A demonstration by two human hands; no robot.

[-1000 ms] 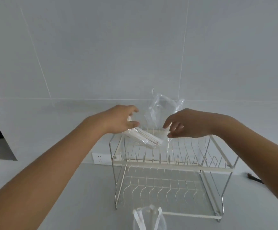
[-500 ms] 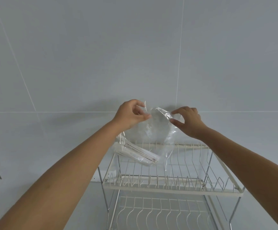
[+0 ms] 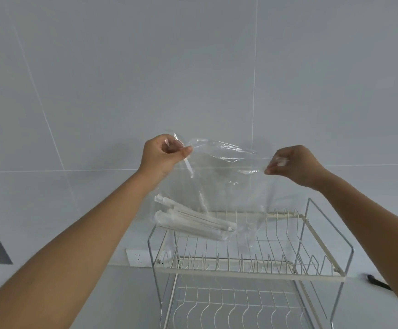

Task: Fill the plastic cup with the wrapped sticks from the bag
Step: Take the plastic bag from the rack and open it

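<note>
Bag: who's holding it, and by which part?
Both hands hold the clear plastic bag: left hand pinches its top left corner, right hand its top right corner. The wrapped sticks lie inside, untouched.

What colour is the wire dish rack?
Cream-white bars on the rack, with shiny metal legs; the head view shows it.

The bag [image 3: 226, 184] is clear and colourless, with pale glints along its creases, and the grey wall shows through it. The wrapped sticks [image 3: 193, 220] inside are white to off-white. The dish rack [image 3: 247, 273] has silvery wire and cream bars. The wall [image 3: 193, 67] is plain pale grey tile crossed by thin lighter grout lines. The socket strip [image 3: 138, 257] is white. The tabletop [image 3: 112, 295] is light grey, unpatterned.
</note>
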